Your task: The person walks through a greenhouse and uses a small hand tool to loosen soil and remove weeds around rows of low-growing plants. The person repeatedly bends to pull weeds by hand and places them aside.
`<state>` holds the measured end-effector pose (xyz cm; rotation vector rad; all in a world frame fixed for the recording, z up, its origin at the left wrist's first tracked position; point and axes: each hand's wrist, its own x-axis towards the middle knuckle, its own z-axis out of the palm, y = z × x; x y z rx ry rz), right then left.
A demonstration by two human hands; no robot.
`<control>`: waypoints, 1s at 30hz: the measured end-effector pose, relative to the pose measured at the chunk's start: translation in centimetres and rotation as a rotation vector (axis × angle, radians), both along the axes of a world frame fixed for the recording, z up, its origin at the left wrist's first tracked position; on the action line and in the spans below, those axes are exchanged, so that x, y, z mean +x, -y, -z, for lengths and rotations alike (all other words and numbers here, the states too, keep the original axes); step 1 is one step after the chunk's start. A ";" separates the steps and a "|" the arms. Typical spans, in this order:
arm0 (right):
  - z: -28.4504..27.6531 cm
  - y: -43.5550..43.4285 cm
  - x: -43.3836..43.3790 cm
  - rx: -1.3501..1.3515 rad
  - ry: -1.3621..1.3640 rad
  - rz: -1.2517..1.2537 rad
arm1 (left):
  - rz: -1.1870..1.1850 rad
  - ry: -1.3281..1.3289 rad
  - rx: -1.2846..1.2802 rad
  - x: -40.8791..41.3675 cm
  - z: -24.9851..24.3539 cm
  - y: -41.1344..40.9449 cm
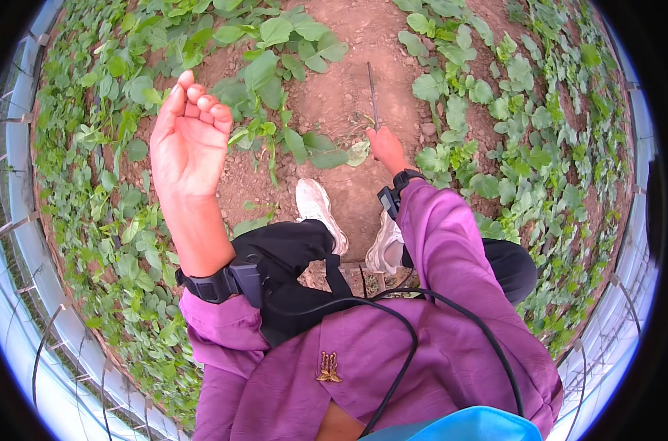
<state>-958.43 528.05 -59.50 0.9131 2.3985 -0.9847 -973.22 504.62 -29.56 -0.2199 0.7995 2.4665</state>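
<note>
My left hand (pixel 193 135) is raised palm up over the leafy plants on the left, its fingers curled loosely with nothing in them. Low over the soil path, my right hand (pixel 388 148) grips the near end of a thin dark metal rod (pixel 373 91), which points away from me. What kind of tool it is cannot be told. A pale wilted leaf (pixel 358 154) lies just left of that hand. Broad green leaves (pixel 306 149) reach onto the path between my two hands. A black strap with a device sits on each wrist.
Rows of green leafy plants (pixel 510 116) line both sides of the bare soil path (pixel 350 193). My white shoes (pixel 316 212) stand on it. Black cables (pixel 455 306) cross my lap. Pale sheeting with thin supports curves along both outer edges.
</note>
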 end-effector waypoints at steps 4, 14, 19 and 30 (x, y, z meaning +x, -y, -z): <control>-0.3 1.4 -0.2 -0.044 0.127 -0.161 | -0.018 -0.012 -0.012 0.1 -0.1 0.2; 0.9 1.9 6.4 -0.079 0.215 -0.196 | -0.008 -0.026 0.024 0.4 -0.4 -0.1; -0.3 0.7 6.9 0.051 0.140 -0.122 | -0.024 -0.032 0.021 0.8 -0.4 0.0; 1.4 -6.2 -6.0 0.135 -0.066 0.121 | -0.138 0.016 -0.123 0.7 -0.5 1.0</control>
